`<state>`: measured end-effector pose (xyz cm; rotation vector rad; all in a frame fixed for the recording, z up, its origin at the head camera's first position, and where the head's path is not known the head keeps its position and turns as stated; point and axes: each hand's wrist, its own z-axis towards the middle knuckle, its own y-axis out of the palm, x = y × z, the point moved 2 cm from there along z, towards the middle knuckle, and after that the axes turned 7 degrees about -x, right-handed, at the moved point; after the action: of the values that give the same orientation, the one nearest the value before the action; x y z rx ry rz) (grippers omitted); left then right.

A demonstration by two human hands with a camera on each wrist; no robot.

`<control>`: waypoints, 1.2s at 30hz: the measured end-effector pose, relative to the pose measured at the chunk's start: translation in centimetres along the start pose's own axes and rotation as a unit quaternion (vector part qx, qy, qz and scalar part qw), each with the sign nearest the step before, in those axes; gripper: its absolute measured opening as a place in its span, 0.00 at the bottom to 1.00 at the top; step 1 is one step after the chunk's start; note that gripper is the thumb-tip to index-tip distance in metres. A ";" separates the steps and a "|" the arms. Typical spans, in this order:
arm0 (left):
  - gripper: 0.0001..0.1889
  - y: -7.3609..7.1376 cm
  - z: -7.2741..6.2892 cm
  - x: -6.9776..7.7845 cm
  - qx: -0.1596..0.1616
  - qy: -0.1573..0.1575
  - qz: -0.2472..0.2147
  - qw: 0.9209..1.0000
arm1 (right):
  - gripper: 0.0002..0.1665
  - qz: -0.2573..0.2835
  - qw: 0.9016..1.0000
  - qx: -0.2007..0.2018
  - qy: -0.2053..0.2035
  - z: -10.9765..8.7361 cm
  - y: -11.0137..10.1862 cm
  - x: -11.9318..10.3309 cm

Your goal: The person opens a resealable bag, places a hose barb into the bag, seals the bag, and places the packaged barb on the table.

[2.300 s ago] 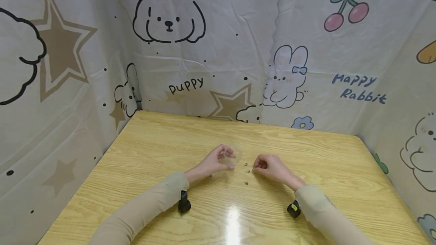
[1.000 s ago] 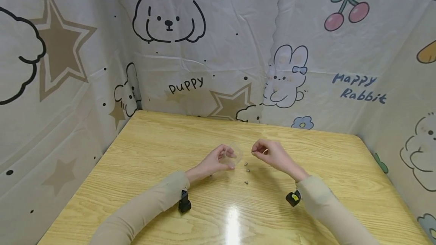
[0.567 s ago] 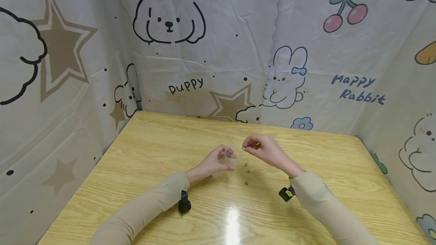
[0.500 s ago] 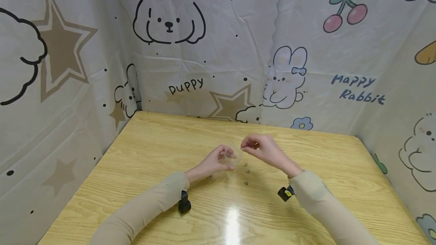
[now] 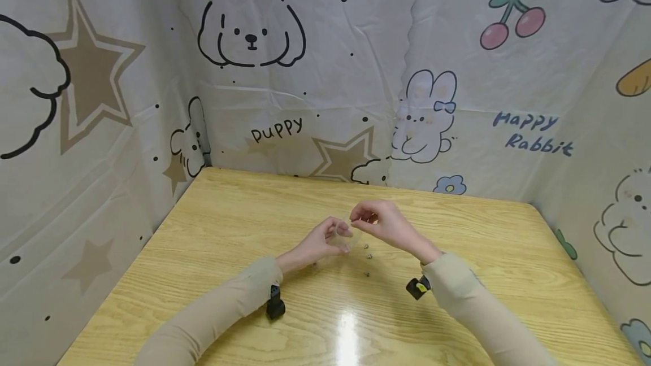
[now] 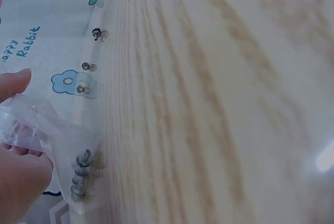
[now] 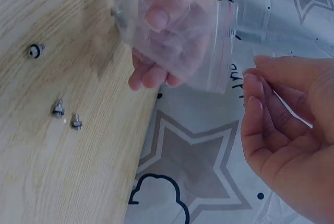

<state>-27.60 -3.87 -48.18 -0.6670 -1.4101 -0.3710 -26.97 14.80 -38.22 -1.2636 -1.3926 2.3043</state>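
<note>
In the head view my left hand holds a clear zip-seal plastic bag between thumb and fingers, its mouth turned toward the right hand. Several small screw-like metal fittings with dark rings lie in the bag's lower corner. Thumb and fingertips of my right hand are pinched together right at the bag's mouth. The fitting seen between them a moment ago is hidden by the fingers now. Three more loose fittings, one of them a ringed fitting, lie on the table to the right of the bag.
The wood-grain table has a bright glare spot near its front. A white cloth printed with cartoons hangs behind it and along both sides. Small black cameras, such as the left wrist camera, are strapped at both wrists.
From the table, my right hand has risen with a small fitting in its fingertips and moved left to the bag's mouth. The left hand and the bag have stayed in place.
</note>
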 end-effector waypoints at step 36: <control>0.25 -0.1 0.4 -0.5 0.004 -0.001 0.009 1.000 | 0.03 -0.003 0.989 -0.119 0.086 -1.8 3.8 8.7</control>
<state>-28.02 -3.78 -48.67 -0.6735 -1.4057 -0.3495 -30.11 18.44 -46.63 -1.4798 -1.6435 2.0149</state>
